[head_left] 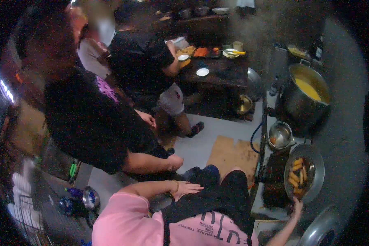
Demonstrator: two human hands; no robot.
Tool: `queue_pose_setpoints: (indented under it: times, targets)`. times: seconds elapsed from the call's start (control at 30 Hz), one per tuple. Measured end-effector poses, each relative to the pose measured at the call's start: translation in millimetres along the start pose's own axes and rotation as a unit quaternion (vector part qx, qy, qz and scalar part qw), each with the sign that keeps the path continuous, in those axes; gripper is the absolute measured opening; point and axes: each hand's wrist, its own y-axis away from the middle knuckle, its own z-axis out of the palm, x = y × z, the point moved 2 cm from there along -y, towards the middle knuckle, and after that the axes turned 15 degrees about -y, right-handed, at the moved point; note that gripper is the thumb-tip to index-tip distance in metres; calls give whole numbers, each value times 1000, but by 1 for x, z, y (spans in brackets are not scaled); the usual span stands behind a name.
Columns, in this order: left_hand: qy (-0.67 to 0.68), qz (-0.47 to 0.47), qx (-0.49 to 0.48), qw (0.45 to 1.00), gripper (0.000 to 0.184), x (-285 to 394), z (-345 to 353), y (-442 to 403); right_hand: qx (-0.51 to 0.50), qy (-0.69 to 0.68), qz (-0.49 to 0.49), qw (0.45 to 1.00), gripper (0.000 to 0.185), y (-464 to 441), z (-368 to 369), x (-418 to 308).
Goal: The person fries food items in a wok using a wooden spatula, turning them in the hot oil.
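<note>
My left hand point(187, 188) lies flat on the dark apron point(217, 194) over my lap, fingers stretched out and holding nothing. On the right, my right hand point(295, 205) is at the near rim of a wide metal wok point(319, 164), its fingers curled. What they grip there is dark and too unclear to name. Several golden-brown rolls point(298, 176) lie in dark oil inside the wok. A shiny metal piece, perhaps a utensil's head, shows beside the rolls.
Beyond the wok stand a metal bowl point(280, 135) and a large pot point(303, 106) of yellow liquid. Two people in black shirts are at the left and back, near a dark table point(229, 74) with food plates. Cardboard point(229, 158) covers part of the floor.
</note>
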Motion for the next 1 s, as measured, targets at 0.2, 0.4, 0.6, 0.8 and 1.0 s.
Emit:
queue_pose_setpoints:
  times: [0.2, 0.4, 0.6, 0.8, 1.0]
  targets:
    - [22, 65, 75, 995, 124, -9, 5, -8, -36, 45, -16, 998, 41, 10, 11, -19]
    - [37, 69, 35, 996, 120, -47, 63, -23, 61, -92, 89, 990, 28, 97, 57, -113]
    - [179, 19, -44, 983, 125, -98, 144, -26, 82, -171, 127, 974, 27, 131, 63, -136]
    - [-82, -17, -4, 996, 122, -74, 100, -10, 8, -129, 166, 978, 31, 173, 71, -160]
    - [-147, 10, 1, 989, 117, -75, 103, -34, 62, -51, 49, 996, 53, 178, 59, -132]
